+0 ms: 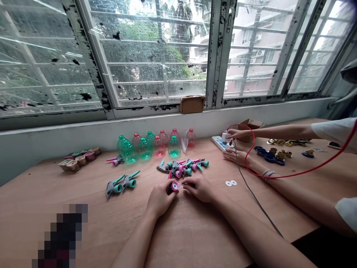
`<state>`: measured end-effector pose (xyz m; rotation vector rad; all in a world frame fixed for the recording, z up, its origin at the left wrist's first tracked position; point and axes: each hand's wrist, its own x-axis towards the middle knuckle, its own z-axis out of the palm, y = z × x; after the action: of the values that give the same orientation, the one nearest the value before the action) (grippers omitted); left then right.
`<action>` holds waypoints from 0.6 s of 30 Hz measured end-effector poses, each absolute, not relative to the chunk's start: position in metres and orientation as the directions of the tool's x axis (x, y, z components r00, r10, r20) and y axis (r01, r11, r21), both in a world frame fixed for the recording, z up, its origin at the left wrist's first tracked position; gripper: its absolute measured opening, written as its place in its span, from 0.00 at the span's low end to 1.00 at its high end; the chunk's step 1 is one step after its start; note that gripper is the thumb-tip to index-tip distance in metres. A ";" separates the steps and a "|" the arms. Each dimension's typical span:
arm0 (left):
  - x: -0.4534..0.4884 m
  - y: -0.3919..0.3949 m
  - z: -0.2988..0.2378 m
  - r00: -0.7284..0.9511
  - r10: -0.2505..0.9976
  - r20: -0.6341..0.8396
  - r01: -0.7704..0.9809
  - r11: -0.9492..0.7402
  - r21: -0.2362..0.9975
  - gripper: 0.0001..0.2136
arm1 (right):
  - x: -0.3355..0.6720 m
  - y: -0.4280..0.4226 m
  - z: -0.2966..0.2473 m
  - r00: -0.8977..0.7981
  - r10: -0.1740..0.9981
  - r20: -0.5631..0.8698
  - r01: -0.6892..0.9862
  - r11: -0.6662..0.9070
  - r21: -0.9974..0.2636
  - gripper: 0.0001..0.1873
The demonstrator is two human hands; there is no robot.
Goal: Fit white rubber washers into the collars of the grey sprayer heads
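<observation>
My left hand [161, 199] grips a dark spray nozzle with a pink ring [173, 187] near the middle of the wooden table. My right hand [198, 188] sits close beside it, its fingertips pinching a thin metallic pin [180, 184] at the nozzle's pink face. The hands nearly meet around these small parts. Just beyond them lies a heap of teal, grey and pink spray heads [182, 167]. Two assembled teal-and-grey trigger sprayers [122, 183] rest to the left of my hands.
Green and red plastic bottles [156, 146] stand along the wall. A co-worker's hands [234, 145] work at a white plug on a power strip, with a red cable [279, 175] alongside. Blue and gold fidget spinners [275, 154] lie further right. Brown blocks [78, 160] sit at the left.
</observation>
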<state>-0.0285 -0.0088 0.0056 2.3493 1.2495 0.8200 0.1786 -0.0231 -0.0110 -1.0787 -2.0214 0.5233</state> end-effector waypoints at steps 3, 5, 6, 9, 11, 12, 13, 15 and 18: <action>-0.028 -0.010 0.005 0.448 0.831 0.331 0.634 -0.556 0.538 0.13 | 0.178 -0.024 -0.009 -0.353 0.831 0.429 0.515 0.556 -0.653 0.13; -0.027 -0.009 0.004 0.460 0.825 0.330 0.628 -0.564 0.536 0.13 | 0.178 -0.025 -0.009 -0.363 0.825 0.432 0.507 0.564 -0.651 0.13; -0.027 -0.009 0.004 0.465 0.822 0.329 0.624 -0.567 0.537 0.14 | 0.178 -0.025 -0.009 -0.367 0.824 0.432 0.507 0.567 -0.650 0.13; -0.028 -0.008 0.003 0.471 0.818 0.328 0.615 -0.572 0.543 0.15 | 0.179 -0.024 -0.011 -0.366 0.825 0.431 0.527 0.565 -0.635 0.13; -0.028 -0.008 0.002 0.472 0.818 0.327 0.613 -0.572 0.546 0.15 | 0.180 -0.023 -0.012 -0.371 0.823 0.430 0.539 0.568 -0.623 0.13; -0.027 -0.008 0.003 0.473 0.819 0.325 0.613 -0.571 0.546 0.15 | 0.180 -0.023 -0.013 -0.376 0.821 0.430 0.540 0.572 -0.618 0.14; -0.027 -0.009 0.003 0.474 0.820 0.322 0.613 -0.570 0.547 0.15 | 0.181 -0.023 -0.013 -0.384 0.816 0.433 0.538 0.579 -0.613 0.14; -0.026 -0.010 0.005 0.473 0.822 0.316 0.615 -0.565 0.550 0.14 | 0.181 -0.022 -0.013 -0.402 0.799 0.448 0.527 0.602 -0.600 0.14; -0.026 -0.011 0.007 0.476 0.822 0.313 0.611 -0.565 0.554 0.14 | 0.181 -0.023 -0.010 -0.418 0.772 0.479 0.512 0.636 -0.578 0.14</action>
<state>-0.0257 -0.0114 0.0075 2.3608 1.2027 0.7928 0.1810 -0.0225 -0.0097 -0.9982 -2.1100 0.4462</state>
